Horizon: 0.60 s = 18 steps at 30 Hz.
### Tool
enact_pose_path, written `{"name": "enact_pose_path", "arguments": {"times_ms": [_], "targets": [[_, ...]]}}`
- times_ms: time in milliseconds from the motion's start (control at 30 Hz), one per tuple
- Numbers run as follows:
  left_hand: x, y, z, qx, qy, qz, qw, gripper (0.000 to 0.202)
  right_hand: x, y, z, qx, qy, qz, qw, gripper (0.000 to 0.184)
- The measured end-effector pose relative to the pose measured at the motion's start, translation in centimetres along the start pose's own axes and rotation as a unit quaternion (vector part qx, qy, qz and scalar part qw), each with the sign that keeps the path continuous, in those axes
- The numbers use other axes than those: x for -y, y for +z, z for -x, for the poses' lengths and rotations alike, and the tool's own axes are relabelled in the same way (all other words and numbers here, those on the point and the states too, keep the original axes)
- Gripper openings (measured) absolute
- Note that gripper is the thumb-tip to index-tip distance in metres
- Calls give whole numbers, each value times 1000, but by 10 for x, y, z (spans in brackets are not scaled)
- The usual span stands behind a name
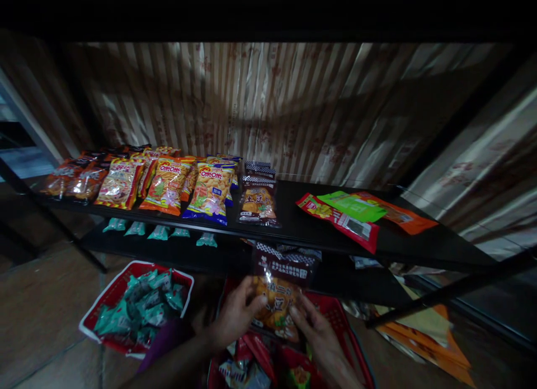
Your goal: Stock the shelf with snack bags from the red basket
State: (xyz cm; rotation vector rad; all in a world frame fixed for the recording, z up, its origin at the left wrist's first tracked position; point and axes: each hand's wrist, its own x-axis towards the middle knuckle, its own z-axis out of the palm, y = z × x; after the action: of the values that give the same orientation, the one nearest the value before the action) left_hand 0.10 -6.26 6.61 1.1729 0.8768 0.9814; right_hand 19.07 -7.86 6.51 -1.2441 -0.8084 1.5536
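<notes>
Gripping one glossy film snack packet (pixel 277 305), your left hand (pixel 238 316) and right hand (pixel 315 328) clamp fingers on its sides, some hidden; perforated basket (pixel 353 344), cut off below.

On the middle shelf (pixel 288 207), a hand could pass back toward the striped sheeting (pixel 293 109) through the gap between the upright brown packet (pixel 258 201) and the flat red packet (pixel 338 221); the shelf's front edge lies between this gap and the held packet (pixel 279 299), snack bags (pixel 163 184) crowd the left, a dark panel (pixel 268 25) limits reach from above, and a slanting black bar (pixel 453 291) obstructs the lower right
</notes>
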Motion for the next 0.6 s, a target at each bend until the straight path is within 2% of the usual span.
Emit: {"name": "enact_pose_path", "arguments": {"times_ms": [100, 133, 200, 300, 367, 433, 533, 600], "targets": [[-28, -8, -23, -58, 74, -36, 995, 39, 38, 23, -20, 0, -74, 34, 997, 39], [-36, -12, -34, -94, 99, -59, 989, 41, 52, 32, -29, -2, -108, 37, 993, 39], [-53, -20, -60, -164, 145, -118, 969, 52, 79, 48, -50, 1, -187, 48, 981, 37], [-76, -31, -98, -236, 188, -197, 933, 55, 106, 67, -86, -4, -273, 83, 959, 35], [-88, -36, -117, -271, 197, -242, 911, 55, 115, 74, -108, -19, -306, 111, 945, 35], [-94, -40, -131, -291, 206, -280, 891, 56, 117, 77, -127, -64, -324, 156, 931, 35], [-92, -43, -141, -312, 230, -330, 861, 58, 114, 76, -146, -142, -353, 249, 891, 33], [-86, -44, -144, -327, 251, -356, 839, 57, 110, 75, -155, -156, -367, 278, 874, 30]]}}
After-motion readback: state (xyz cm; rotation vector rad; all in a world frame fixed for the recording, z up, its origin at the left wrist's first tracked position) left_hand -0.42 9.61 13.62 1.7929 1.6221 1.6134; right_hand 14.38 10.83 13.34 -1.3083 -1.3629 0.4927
